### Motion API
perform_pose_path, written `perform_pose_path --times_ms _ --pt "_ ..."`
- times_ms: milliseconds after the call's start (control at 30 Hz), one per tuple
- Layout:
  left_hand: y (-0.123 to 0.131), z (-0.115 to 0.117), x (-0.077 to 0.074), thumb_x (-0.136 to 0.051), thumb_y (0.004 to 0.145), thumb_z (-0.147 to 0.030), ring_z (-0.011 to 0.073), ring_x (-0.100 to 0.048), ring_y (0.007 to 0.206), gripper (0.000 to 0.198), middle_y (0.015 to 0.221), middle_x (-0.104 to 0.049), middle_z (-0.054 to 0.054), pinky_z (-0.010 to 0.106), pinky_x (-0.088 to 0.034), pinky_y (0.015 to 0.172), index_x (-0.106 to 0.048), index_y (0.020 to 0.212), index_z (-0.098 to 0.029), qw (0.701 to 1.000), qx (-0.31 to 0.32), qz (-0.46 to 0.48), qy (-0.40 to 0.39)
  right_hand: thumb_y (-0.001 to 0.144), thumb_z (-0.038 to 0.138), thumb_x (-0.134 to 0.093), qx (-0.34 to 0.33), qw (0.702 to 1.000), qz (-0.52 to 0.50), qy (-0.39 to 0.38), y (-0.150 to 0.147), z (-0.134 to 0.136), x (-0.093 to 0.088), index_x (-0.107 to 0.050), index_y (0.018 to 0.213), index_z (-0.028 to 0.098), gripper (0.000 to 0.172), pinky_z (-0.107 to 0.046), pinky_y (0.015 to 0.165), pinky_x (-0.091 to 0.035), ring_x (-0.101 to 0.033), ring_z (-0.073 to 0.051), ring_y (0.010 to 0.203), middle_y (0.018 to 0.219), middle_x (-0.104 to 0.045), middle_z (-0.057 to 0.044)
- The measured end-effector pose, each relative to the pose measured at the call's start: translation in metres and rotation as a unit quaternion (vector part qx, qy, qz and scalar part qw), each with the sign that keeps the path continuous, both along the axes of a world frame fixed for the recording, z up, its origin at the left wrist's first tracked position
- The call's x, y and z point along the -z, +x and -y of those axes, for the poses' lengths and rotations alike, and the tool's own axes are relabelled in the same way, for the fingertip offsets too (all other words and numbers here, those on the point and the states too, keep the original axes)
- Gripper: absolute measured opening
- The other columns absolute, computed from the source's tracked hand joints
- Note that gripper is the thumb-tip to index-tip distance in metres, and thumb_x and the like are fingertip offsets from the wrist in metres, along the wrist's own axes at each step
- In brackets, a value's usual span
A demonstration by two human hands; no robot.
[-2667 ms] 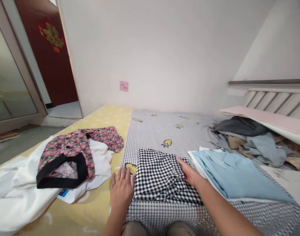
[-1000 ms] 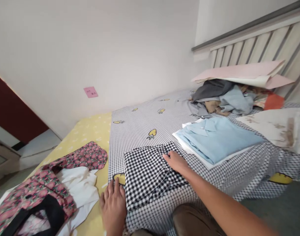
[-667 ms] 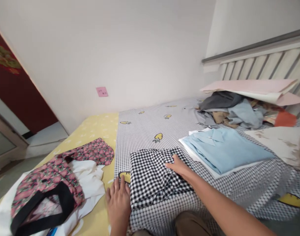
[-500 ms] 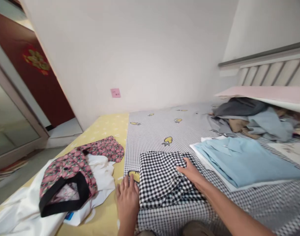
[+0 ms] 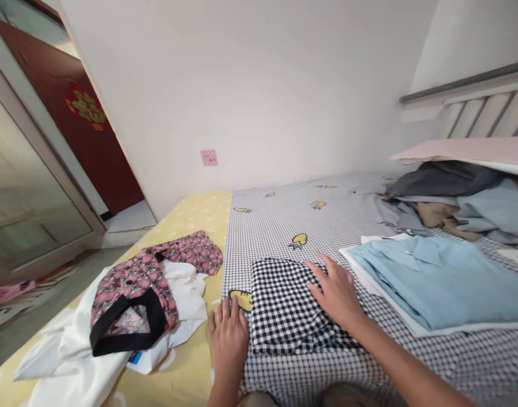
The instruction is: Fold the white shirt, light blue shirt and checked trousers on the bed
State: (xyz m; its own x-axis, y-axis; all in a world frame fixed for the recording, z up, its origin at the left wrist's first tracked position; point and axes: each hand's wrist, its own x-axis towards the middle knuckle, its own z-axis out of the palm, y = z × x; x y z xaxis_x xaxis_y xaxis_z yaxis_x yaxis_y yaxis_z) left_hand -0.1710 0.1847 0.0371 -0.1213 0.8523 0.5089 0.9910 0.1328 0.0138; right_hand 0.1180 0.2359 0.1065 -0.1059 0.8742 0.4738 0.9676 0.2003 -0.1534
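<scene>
A folded black-and-white gingham garment (image 5: 282, 308) lies on the bed directly in front of me. Spread over its upper right part is my right hand (image 5: 335, 288), fingers apart and holding nothing. My left hand (image 5: 228, 333) rests flat on the sheet (image 5: 237, 237) beside the garment's left edge, its fingers stretched out. To the left, a pink floral garment with a black band (image 5: 138, 277) lies loosely on top of white clothing (image 5: 89, 350). On the right sits a light blue collared shirt (image 5: 449, 282), folded flat over white cloth.
A heap of grey, brown and blue clothes (image 5: 449, 192) lies at the back right, under a pink board-like sheet (image 5: 466, 150). Behind the bed stands a white wall with a small pink note (image 5: 208, 157). A dark red door (image 5: 76, 113) shows at the left.
My right hand has loosened from the gingham garment's right edge and spread its fingers over it. My left hand stays beside the garment. The view has shifted slightly left.
</scene>
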Motion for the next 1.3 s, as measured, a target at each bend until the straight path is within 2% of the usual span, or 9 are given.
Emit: perform_pose_path --times_ms 167,333,500,600,700,800,933,1100,1300 --pt "0.002 0.003 -0.006 -0.032 0.102 -0.025 0.0270 -0.054 0.135 0.049 0.147 -0.059 0.011 0.051 -0.038 0.117 -0.058 0.143 -0.020 1.000 -0.002 0.002 -0.029 0.097 0.064 -0.037 -0.056 0.978 -0.022 -0.199 0.002 -0.009 0.030 -0.045 0.152 0.043 0.059 -0.066 0.123 -0.012 -0.016 -0.036 0.156 0.169 -0.028 0.003" --pt "-0.008 -0.003 -0.013 -0.034 0.100 -0.024 0.0271 -0.052 0.137 0.049 0.150 -0.057 0.010 0.052 -0.036 0.118 -0.057 0.144 -0.022 0.996 -0.010 0.037 -0.085 0.097 0.070 -0.030 -0.092 0.970 -0.049 -0.220 0.015 -0.012 0.057 -0.038 0.155 0.047 0.063 -0.066 0.123 -0.007 -0.007 -0.034 0.157 0.170 -0.018 0.007" --pt "0.021 -0.025 -0.062 -0.029 0.097 -0.014 0.0273 -0.056 0.134 0.052 0.150 -0.056 0.013 0.056 -0.039 0.114 -0.064 0.135 -0.022 0.988 -0.066 0.098 -0.104 0.096 0.073 -0.028 -0.100 0.968 -0.079 -0.216 0.014 -0.010 0.053 -0.038 0.154 0.049 0.063 -0.066 0.123 -0.006 -0.005 -0.034 0.157 0.171 -0.015 0.008" --pt "0.066 -0.042 -0.084 -0.025 0.098 -0.012 0.0257 -0.036 0.150 0.057 0.163 -0.039 0.013 0.061 -0.019 0.125 -0.049 0.149 -0.021 0.999 0.048 0.018 -0.015 0.097 0.073 -0.027 -0.102 0.966 -0.088 -0.222 0.013 -0.009 0.050 -0.035 0.155 0.048 0.064 -0.067 0.123 -0.005 -0.002 -0.034 0.157 0.171 -0.012 0.008" --pt "0.099 -0.061 -0.075 -0.027 0.103 -0.028 0.0260 -0.025 0.155 0.055 0.165 -0.033 0.012 0.061 -0.013 0.126 -0.033 0.158 -0.022 0.989 0.133 -0.021 -0.058 0.097 0.073 -0.028 -0.105 0.967 -0.098 -0.212 0.013 -0.008 0.051 -0.034 0.156 0.048 0.064 -0.067 0.123 -0.005 -0.003 -0.035 0.157 0.171 -0.013 0.008" --pt "0.104 -0.081 -0.044 -0.029 0.104 -0.042 0.0301 -0.031 0.153 0.057 0.164 -0.034 0.013 0.064 -0.023 0.122 -0.033 0.158 -0.025 0.982 0.085 0.002 -0.171 0.099 0.070 -0.030 -0.104 0.968 -0.100 -0.205 0.014 -0.008 0.053 -0.032 0.156 0.048 0.062 -0.069 0.123 -0.006 -0.006 -0.035 0.157 0.170 -0.015 0.008" --pt "0.095 -0.094 -0.019 -0.027 0.104 -0.049 0.0315 -0.024 0.155 0.059 0.166 -0.026 0.014 0.065 -0.022 0.122 -0.029 0.159 -0.027 0.981 0.037 0.024 -0.186 0.100 0.065 -0.032 -0.105 0.970 -0.088 -0.202 0.012 -0.009 0.048 -0.033 0.157 0.046 0.060 -0.069 0.123 -0.009 -0.007 -0.034 0.157 0.170 -0.016 0.008" --pt "0.100 -0.089 -0.029 -0.026 0.103 -0.050 0.0315 -0.023 0.155 0.060 0.166 -0.026 0.015 0.065 -0.020 0.122 -0.029 0.159 -0.027 0.979 0.051 0.041 -0.195 0.100 0.053 -0.043 -0.085 0.978 -0.050 -0.183 0.012 0.010 0.040 -0.046 0.151 0.043 0.053 -0.069 0.122 -0.011 -0.013 -0.036 0.157 0.168 -0.025 0.005" --pt "0.105 -0.089 -0.034 -0.021 0.103 -0.054 0.0293 -0.017 0.157 0.063 0.169 -0.021 0.012 0.064 -0.013 0.124 -0.026 0.160 -0.028 0.970 0.045 0.083 -0.224 0.099 0.057 -0.042 -0.077 0.969 -0.024 -0.233 0.054 0.077 0.042 -0.046 0.150 0.050 0.051 -0.071 0.121 -0.011 -0.021 -0.038 0.154 0.166 -0.030 0.008"
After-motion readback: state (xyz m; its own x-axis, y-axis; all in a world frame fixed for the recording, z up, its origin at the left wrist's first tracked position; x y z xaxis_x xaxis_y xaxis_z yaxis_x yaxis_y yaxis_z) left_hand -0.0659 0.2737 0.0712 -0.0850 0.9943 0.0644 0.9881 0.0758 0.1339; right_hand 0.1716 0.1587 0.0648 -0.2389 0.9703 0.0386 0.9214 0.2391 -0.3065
